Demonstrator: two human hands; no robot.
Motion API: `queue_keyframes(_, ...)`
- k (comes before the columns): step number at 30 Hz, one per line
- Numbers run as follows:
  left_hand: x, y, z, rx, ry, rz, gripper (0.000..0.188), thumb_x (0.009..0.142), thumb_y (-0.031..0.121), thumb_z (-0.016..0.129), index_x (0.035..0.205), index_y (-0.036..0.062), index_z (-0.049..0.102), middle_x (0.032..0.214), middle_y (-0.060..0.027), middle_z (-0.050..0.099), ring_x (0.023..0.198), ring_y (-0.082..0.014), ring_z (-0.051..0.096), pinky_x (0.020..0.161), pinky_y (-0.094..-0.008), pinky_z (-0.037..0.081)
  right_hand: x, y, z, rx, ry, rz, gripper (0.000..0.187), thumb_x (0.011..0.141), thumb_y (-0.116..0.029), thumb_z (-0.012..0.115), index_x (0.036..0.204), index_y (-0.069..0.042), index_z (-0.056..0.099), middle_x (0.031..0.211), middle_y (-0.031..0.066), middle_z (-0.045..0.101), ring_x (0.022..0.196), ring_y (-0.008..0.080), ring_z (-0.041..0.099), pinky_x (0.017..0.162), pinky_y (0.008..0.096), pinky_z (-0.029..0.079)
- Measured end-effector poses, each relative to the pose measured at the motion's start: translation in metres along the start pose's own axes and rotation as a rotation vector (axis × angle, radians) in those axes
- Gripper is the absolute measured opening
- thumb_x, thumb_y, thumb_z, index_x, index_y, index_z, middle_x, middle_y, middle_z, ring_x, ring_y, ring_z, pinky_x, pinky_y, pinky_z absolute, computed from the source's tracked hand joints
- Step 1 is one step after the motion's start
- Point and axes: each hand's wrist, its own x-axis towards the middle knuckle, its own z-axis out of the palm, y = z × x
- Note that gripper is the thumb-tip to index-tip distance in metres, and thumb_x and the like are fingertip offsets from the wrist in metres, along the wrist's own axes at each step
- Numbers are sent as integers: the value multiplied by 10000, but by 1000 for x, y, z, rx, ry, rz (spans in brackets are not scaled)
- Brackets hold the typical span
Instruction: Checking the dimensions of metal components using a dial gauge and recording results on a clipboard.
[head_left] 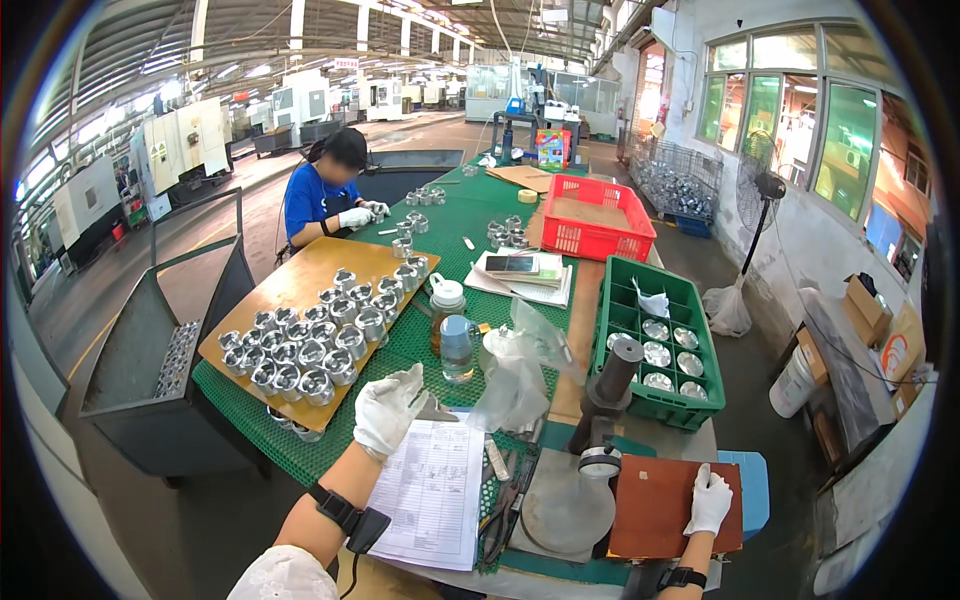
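Observation:
My left hand (388,412), in a white glove, is raised over the top of a paper form (425,500), fingers stretched out. A grey flat metal piece (435,409) shows beside its thumb; I cannot tell if the hand touches it. My right hand (708,502), also gloved, rests on a reddish-brown flat case (655,500) with its fingers curled in; anything inside them is hidden. Between the hands stands a dial gauge (600,462) on a column stand (607,390) with a round metal base (568,505). Pliers (508,505) lie left of the base.
Many machined metal cups (315,352) stand on a tan board (250,285). A jar (457,350), plastic bags (515,385), a green divided crate (660,300) with metal parts and a red crate (600,210) are farther off. A co-worker (318,195) works at the far left.

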Motion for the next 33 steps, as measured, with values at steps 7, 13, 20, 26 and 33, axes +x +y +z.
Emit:
queue_keyframes(7,-2,-5,-7,-6,26,-36,185,807,162,509,920,57,610,1129,-131,617,1106,-284,536,983,-457,386,1,11,8,-8,-1,10,525,926,-403,471,618,7,586,614,200,598,607,369,599,596,465,446)
queue_keyframes(13,-3,-30,-74,-83,9,-246,342,908,340,434,981,30,558,1094,-185,608,1018,-358,582,916,-540,443,2,13,10,-32,31,-30,519,927,-408,477,635,0,609,586,167,597,563,317,595,569,434,440)
queue_keyframes(20,-7,-38,-89,-101,254,-78,532,906,490,479,1030,-25,520,1071,-221,598,1041,-388,562,949,-536,436,3,11,10,-43,-3,5,530,925,-423,464,639,-5,618,623,194,609,619,368,608,604,466,456)
queue_keyframes(26,-12,-37,-90,-204,222,-97,536,910,489,450,1028,-27,537,1042,-220,609,1013,-364,573,953,-531,430,2,17,10,-31,9,1,542,926,-430,466,627,-4,614,614,194,603,599,361,601,587,465,451)
queue_keyframes(33,-14,-36,-86,-174,228,-96,516,898,469,476,1067,-14,534,1094,-194,600,1033,-319,564,966,-508,416,2,20,11,-31,20,-5,553,928,-434,462,622,3,607,618,204,599,595,365,596,578,471,446)
